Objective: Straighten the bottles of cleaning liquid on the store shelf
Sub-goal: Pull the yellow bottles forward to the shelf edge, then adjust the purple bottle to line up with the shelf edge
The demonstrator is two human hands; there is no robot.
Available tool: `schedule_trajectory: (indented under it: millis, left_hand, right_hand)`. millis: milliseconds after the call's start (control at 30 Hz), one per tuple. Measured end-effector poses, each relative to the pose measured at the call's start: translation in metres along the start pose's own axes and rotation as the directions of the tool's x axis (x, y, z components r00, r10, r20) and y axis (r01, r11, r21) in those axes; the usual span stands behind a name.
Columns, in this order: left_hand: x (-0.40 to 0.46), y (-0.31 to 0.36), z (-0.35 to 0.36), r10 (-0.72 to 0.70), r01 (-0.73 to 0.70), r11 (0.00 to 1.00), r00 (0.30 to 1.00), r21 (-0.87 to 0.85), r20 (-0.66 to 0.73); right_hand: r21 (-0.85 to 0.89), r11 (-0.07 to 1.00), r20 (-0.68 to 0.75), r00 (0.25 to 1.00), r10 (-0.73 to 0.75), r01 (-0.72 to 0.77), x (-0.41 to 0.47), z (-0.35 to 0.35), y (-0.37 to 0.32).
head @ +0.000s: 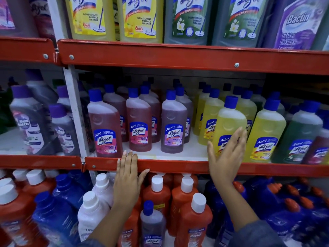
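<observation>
On middle shelf (178,165), yellow-liquid bottle (229,125) under spread right hand (226,154); left hand (128,172) flat, spread.

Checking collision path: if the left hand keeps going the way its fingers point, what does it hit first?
Likely the pink Lizol bottle at the shelf front; the left hand lies flat on the red shelf lip, fingertips just beside it. Depth unclear.

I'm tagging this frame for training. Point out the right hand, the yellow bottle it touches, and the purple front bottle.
right hand (227,157), head view, back of hand.
yellow bottle (229,122), head view, upper body.
purple bottle (173,118), head view, upper body.
</observation>
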State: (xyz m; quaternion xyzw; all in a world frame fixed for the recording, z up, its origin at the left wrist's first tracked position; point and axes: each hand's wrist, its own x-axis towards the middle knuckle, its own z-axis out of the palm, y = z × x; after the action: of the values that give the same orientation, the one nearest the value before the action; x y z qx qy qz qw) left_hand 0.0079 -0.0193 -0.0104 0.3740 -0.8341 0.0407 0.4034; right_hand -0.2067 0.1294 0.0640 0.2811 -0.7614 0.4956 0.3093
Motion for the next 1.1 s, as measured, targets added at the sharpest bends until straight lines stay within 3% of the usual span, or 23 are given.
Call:
schedule_trajectory:
  millis: [100,200,300,433,567,633,733,867,1100]
  left_hand:
    - [0.001,0.000,0.001,-0.004,0.004,1.000,1.000,0.012,0.006]
    - [0.002,-0.002,0.001,-0.003,0.003,1.000,1.000,0.019,0.011]
    - [0.001,-0.002,0.000,0.006,-0.006,1.000,1.000,0.022,0.012]
    - [0.002,-0.003,-0.003,0.022,-0.022,0.999,1.000,0.026,0.014]
    - [0.003,-0.004,-0.002,0.026,-0.026,0.999,1.000,0.042,0.013]
    - [0.003,-0.006,0.000,0.011,-0.012,0.998,1.000,0.056,0.020]
    - [0.004,-0.008,0.001,0.019,-0.020,0.998,1.000,0.051,0.021]
    - [0.004,-0.005,-0.001,0.027,-0.028,0.998,0.999,0.048,0.017]
    - [0.004,-0.006,0.000,0.025,-0.024,0.998,1.000,0.053,-0.014]
  right_hand:
    - [-0.019,0.992,0.046,0.991,-0.126,0.127,-0.028,0.008,-0.014]
    - [0.129,0.975,0.161,0.966,-0.200,0.181,-0.041,0.021,-0.032]
    - [0.292,0.956,0.311,0.942,-0.125,0.030,-0.028,0.033,-0.049]
    - [0.376,0.894,0.499,0.866,0.027,-0.244,0.010,0.054,-0.059]
    - [0.490,0.701,0.669,0.739,0.078,-0.517,0.035,0.067,-0.060]
    - [0.514,0.628,0.729,0.684,0.040,-0.584,0.038,0.068,-0.056]
    - [0.527,0.592,0.759,0.651,-0.005,-0.610,0.040,0.070,-0.052]
    - [0.540,0.579,0.749,0.663,0.001,-0.611,0.037,0.068,-0.053]
    - [0.542,0.654,0.722,0.691,-0.041,-0.528,0.027,0.047,-0.043]
